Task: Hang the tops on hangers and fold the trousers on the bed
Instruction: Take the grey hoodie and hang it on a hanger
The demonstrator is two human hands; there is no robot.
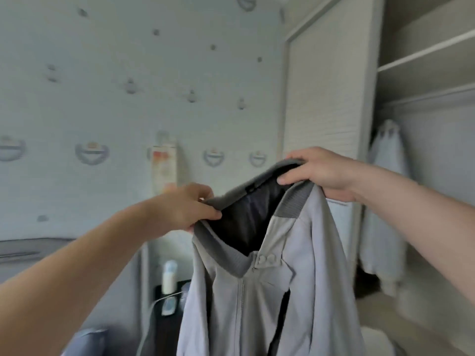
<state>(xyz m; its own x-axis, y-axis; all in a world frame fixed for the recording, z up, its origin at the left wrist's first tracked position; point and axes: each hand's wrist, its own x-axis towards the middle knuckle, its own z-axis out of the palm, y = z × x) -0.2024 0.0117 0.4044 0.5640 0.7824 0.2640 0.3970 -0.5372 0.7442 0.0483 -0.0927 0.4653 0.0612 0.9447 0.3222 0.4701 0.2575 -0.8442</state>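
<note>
A light grey zip jacket [303,291] with a darker ribbed collar and dark lining hangs in the air in front of me. My left hand [187,206] pinches the left side of the collar. My right hand [321,173] grips the collar's right side, higher up. The collar is spread open between the two hands and the zip is partly closed. No hanger can be made out in the jacket; the image is blurred.
An open wardrobe [424,60] with shelves and a rail stands at the right, a pale garment [385,201] hanging inside it. A white sliding door [323,86] is beside it. A dark bedside table [169,299] with a white bottle stands below, against the patterned wall.
</note>
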